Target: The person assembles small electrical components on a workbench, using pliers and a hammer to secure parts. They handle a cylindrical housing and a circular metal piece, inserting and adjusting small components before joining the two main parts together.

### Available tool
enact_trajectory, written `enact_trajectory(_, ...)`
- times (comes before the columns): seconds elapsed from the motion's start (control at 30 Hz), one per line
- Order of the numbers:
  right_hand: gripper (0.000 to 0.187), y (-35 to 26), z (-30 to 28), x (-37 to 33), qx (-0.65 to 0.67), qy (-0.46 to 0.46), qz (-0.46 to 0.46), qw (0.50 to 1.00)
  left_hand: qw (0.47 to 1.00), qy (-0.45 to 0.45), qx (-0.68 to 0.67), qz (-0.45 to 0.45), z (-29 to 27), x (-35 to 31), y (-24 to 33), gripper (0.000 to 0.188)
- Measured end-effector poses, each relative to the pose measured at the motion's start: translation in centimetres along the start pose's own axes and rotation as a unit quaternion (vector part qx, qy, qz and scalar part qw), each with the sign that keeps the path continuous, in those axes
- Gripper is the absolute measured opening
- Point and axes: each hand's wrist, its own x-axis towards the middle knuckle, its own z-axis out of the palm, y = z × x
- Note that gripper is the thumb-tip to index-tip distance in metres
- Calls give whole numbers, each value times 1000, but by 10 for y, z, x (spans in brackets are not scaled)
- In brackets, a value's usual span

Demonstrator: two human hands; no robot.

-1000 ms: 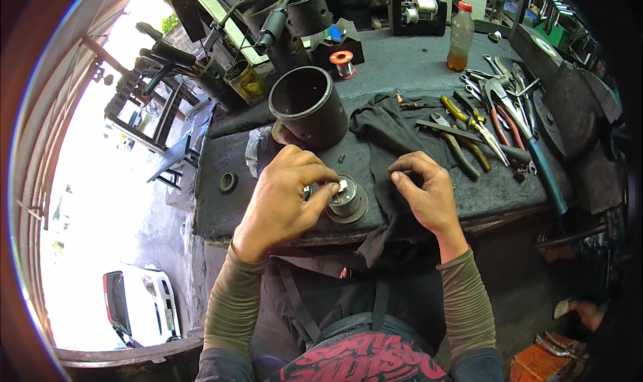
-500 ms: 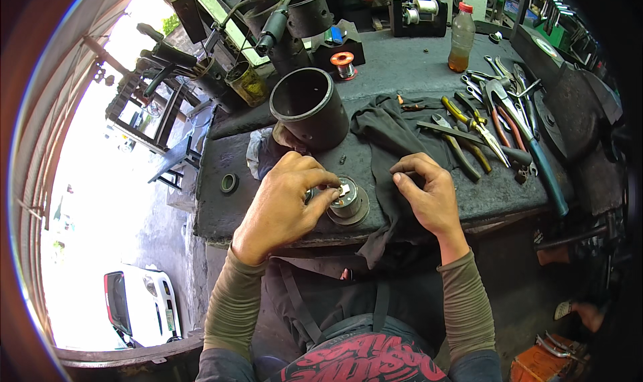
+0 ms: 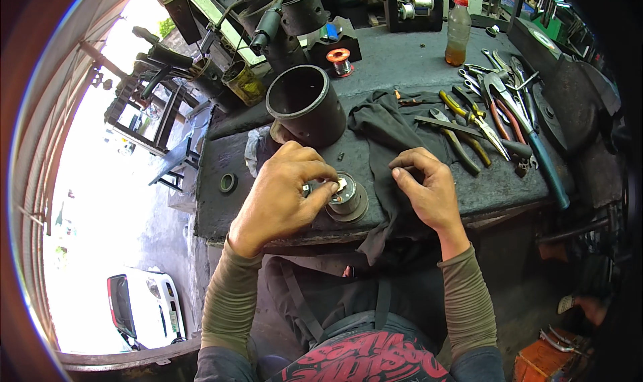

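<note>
My left hand (image 3: 284, 191) reaches over a round metal part (image 3: 345, 206) with a wide flange at its base. Its thumb and forefinger pinch at a small pale piece (image 3: 341, 183) on top of that part. To the right, above a dark cloth (image 3: 378, 137), my right hand (image 3: 430, 191) hovers with fingers curled and the thumb close to the forefinger. Anything between those fingertips is too small to make out. A small dark spring (image 3: 341, 156) lies on the bench behind the round part. Farther back stands a thick open metal cylinder (image 3: 321, 117).
Pliers (image 3: 492, 137), wrenches and a long blue-handled tool (image 3: 548, 171) lie at the right. A solder spool (image 3: 340, 62) and a bottle of brown liquid (image 3: 458, 34) stand at the back. A dark ring (image 3: 228, 183) sits near the bench's left edge.
The view has shifted slightly. My left fingers stay at the top of the round part with only a small movement; my right hand keeps nearly the same pose.
</note>
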Motion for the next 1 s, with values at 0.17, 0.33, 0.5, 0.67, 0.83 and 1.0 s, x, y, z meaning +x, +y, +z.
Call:
enact_trajectory(0.17,12,-3,0,0,3,-2,-9,1000,1000,1,5,-1,-1,-1,3,15)
enact_trajectory(0.33,12,-5,-1,0,13,-6,14,1000,1000,-2,6,0,-2,0,3,15)
enact_trajectory(0.5,14,-1,1,1,13,6,-15,1000,1000,-4,11,5,-1,-1,0,15)
enact_trajectory(0.67,14,0,0,1,24,5,2,1000,1000,1,9,10,-1,0,0,16)
enact_trajectory(0.83,14,-4,0,0,40,4,22,999,1000,4,16,10,-2,-1,2,15)
enact_trajectory(1.0,13,-1,0,1,29,7,1,1000,1000,6,7,-4,-7,2,6,16)
